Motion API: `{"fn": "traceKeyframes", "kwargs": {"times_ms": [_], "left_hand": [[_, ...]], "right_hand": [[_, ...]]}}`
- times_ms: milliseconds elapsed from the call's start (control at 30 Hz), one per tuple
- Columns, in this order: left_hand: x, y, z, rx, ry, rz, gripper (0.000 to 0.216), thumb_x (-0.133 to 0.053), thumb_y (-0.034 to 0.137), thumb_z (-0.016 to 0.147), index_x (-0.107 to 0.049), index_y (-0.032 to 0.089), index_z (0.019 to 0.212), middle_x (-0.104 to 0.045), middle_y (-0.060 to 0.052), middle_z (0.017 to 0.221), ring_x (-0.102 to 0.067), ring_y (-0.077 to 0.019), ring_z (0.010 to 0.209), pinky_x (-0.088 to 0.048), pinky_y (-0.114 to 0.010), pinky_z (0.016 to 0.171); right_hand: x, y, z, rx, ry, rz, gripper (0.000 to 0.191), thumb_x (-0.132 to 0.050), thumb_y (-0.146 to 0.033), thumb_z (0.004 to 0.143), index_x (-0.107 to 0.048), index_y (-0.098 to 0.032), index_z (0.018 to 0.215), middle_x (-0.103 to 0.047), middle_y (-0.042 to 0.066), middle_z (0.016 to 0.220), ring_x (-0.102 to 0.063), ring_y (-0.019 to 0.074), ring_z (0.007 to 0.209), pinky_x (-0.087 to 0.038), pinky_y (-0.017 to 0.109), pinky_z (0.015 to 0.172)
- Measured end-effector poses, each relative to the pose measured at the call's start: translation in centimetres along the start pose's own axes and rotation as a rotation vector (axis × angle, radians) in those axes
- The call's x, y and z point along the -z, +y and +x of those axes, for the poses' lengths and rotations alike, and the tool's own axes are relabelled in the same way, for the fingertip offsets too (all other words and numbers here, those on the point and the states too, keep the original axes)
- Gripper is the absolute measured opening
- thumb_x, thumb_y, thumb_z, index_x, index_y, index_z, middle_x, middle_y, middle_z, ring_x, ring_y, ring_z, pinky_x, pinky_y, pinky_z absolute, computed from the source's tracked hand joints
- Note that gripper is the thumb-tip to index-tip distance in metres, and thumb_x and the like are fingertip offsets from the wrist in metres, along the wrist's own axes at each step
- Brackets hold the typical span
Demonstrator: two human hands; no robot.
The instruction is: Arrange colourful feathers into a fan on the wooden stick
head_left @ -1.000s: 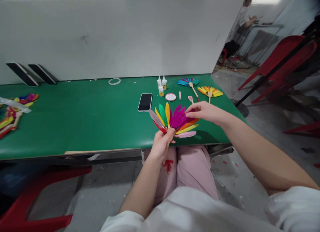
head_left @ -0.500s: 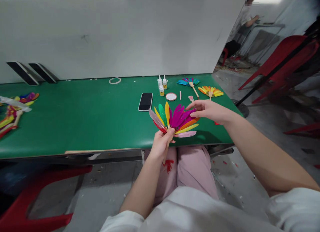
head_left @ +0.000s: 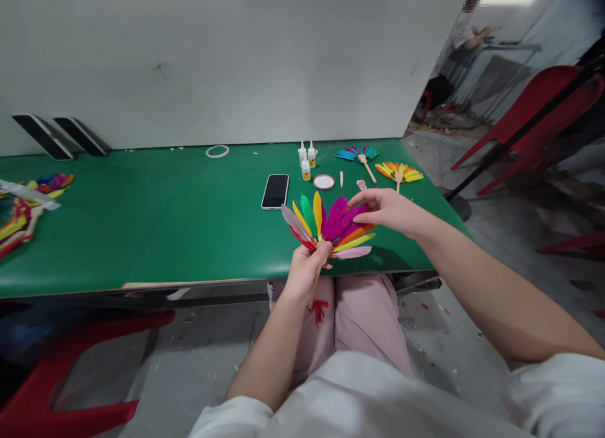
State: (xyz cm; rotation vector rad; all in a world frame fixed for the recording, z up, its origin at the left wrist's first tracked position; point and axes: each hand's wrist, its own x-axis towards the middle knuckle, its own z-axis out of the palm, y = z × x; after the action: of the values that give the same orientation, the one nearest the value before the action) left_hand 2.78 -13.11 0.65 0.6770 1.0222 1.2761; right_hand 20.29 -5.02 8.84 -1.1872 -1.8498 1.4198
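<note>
My left hand [head_left: 308, 266] is closed round the wooden handle of a feather fan [head_left: 316, 285], just below where the feathers meet. Grey, yellow, green, red, purple, orange and pink feathers spread from its top, and a red tassel [head_left: 318, 311] hangs at the handle's lower end. From the right, my right hand [head_left: 385, 208] reaches over the fan. Its thumb and fingertips are on a purple feather [head_left: 336, 219], with purple showing between them.
On the green table [head_left: 165, 230] lie a phone [head_left: 275, 192], several glue bottles [head_left: 306, 169], a round white piece [head_left: 324, 182], a blue fan [head_left: 358, 154] and a yellow-orange fan [head_left: 399, 172]. A feather pile [head_left: 21, 217] sits left. A white board [head_left: 212, 66] stands behind.
My right hand has moved slightly left over the purple feathers, which have shifted a little with it. My left hand keeps its hold on the handle.
</note>
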Motion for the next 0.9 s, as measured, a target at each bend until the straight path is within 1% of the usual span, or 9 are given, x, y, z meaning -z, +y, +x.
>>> {"fn": "traceKeyframes", "kwargs": {"times_ms": [133,300,467,600,900], "left_hand": [[0.0,0.0,0.0,0.006,0.005,0.015,0.028,-0.068,0.035,0.062,-0.060,0.012,0.075,-0.061,-0.003,0.071,-0.059,-0.0117,0.062,-0.041,-0.018,0.046],[0.1,-0.1,0.0,0.000,0.000,0.000,0.025,-0.068,0.033,0.063,-0.060,0.013,0.075,-0.060,-0.001,0.071,-0.059,-0.0110,0.062,-0.042,-0.018,0.046],[0.1,-0.2,0.1,0.006,0.002,0.011,0.025,-0.068,0.032,0.063,-0.060,0.012,0.076,-0.060,-0.002,0.071,-0.059,-0.0109,0.062,-0.042,-0.017,0.045],[0.1,-0.2,0.1,0.007,0.001,0.002,0.024,-0.068,0.031,0.063,-0.060,0.012,0.075,-0.060,-0.002,0.071,-0.059,-0.0108,0.061,-0.042,-0.017,0.045],[-0.1,-0.1,0.0,0.010,0.011,0.013,0.028,-0.070,0.035,0.060,-0.060,0.013,0.074,-0.061,-0.002,0.070,-0.059,-0.0122,0.061,-0.041,-0.019,0.046]], "right_hand": [[-0.4,-0.3,0.0,-0.010,0.009,0.002,0.026,-0.065,-0.020,0.065,-0.059,-0.019,0.091,-0.065,0.002,0.082,-0.061,0.0141,0.074,-0.052,0.030,0.071],[-0.6,-0.6,-0.1,-0.004,0.000,-0.016,0.025,-0.064,-0.018,0.065,-0.059,-0.019,0.090,-0.064,0.002,0.082,-0.061,0.0137,0.074,-0.052,0.030,0.072],[-0.7,-0.5,0.0,-0.004,0.007,-0.061,0.025,-0.062,-0.017,0.066,-0.057,-0.018,0.090,-0.063,0.001,0.078,-0.060,0.0129,0.070,-0.051,0.029,0.067],[-0.7,-0.4,0.0,0.002,0.003,-0.061,0.026,-0.062,-0.017,0.066,-0.056,-0.018,0.091,-0.063,0.001,0.077,-0.060,0.0132,0.070,-0.051,0.028,0.066],[-1.3,-0.2,-0.1,-0.021,-0.055,0.026,0.050,-0.067,-0.018,0.064,-0.046,-0.022,0.109,-0.065,0.000,0.079,-0.064,0.0163,0.076,-0.053,0.032,0.070]]}}
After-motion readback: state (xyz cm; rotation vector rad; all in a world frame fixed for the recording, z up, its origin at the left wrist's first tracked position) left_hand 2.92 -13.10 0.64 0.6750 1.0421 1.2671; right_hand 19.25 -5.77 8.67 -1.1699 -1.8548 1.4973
